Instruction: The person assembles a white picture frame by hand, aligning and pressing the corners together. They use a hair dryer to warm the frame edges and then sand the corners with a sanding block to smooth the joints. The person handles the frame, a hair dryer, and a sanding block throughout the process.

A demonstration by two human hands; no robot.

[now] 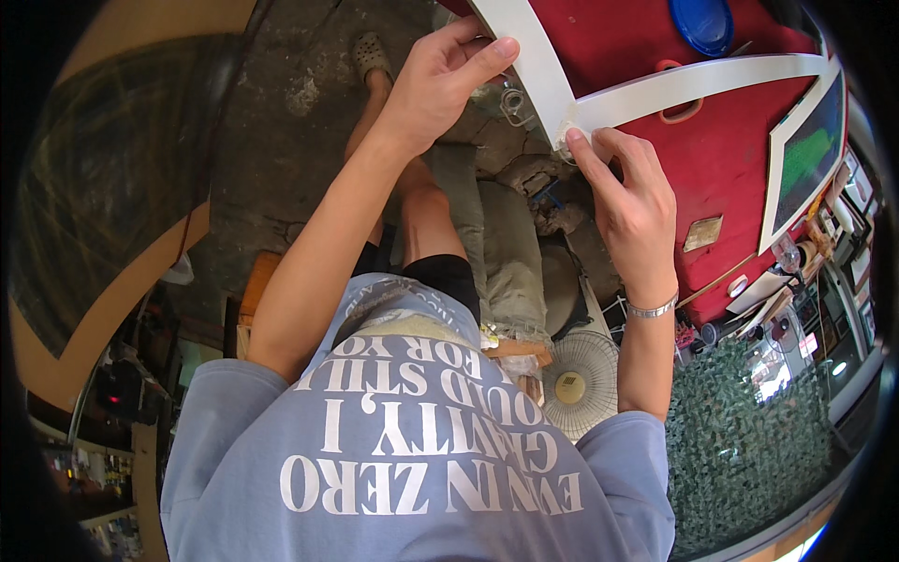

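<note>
A white frame point(538, 64), with two flat strips meeting at a corner, lies across the red-covered table's near edge. My left hand point(440, 82) grips its left strip, thumb on top and the fingers curled round the edge, partly hidden. At the near corner, my right hand point(635, 192) presses a small whitish wad point(566, 131) against the frame with its fingertips; the remaining fingers are bent. What the wad is made of is too small to tell. Beneath the other strip, a red loop-shaped handle point(682, 114) partly shows.
The red table cover point(726, 192) carries a blue oval lid point(702, 23), a small tan block point(702, 233) and a white-bordered picture point(805, 155). Below stands a round fan point(581, 382). Green netting point(749, 450) fills the lower right. Grey-green cloth point(510, 258) hangs beside my leg.
</note>
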